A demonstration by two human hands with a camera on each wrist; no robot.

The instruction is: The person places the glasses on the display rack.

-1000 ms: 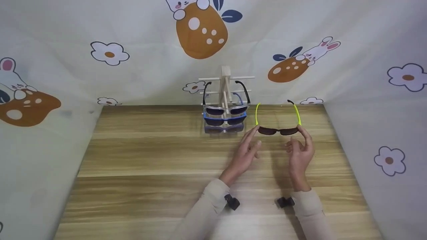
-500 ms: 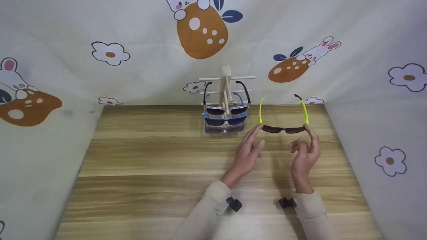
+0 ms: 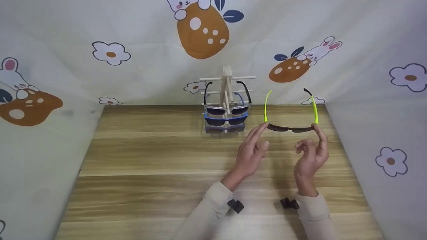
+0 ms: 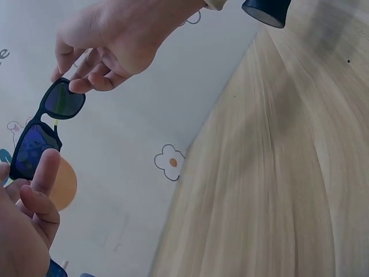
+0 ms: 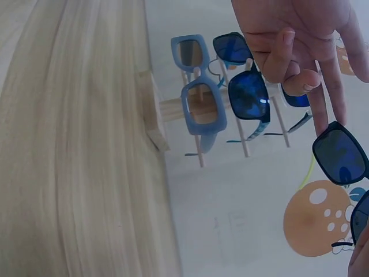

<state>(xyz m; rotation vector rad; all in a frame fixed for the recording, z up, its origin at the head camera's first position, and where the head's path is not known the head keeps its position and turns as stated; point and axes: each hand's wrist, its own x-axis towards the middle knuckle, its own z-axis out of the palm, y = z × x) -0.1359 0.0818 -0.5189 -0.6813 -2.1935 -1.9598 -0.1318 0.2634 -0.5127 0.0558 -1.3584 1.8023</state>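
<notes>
A pair of sunglasses (image 3: 278, 128) with a dark front and neon yellow temples is held off the table, its temples spread and pointing at the back wall. My left hand (image 3: 249, 155) grips the left front corner at the fingertips. At the right corner, my right hand (image 3: 311, 158) pinches the frame, its other fingers partly curled. The left wrist view shows the dark lenses (image 4: 64, 99) hanging between both hands. In the right wrist view, a lens (image 5: 340, 153) appears below the left hand's fingers, while most of the right hand is out of frame.
A wooden eyewear stand (image 3: 226, 75) with crosswise pegs stands at the table's back, left of the held pair. It bears a silver-fronted pair (image 3: 215, 111), a blue-topped pair (image 3: 215, 122) and a pale blue pair (image 5: 204, 107). Patterned cloth walls (image 3: 150, 76) enclose the wooden table (image 3: 150, 150).
Both hands have carried the neon-templed sunglasses a little to the right. The front looks thinner and the temple tips sit higher in the head view. The pairs on the stand keep their places.
</notes>
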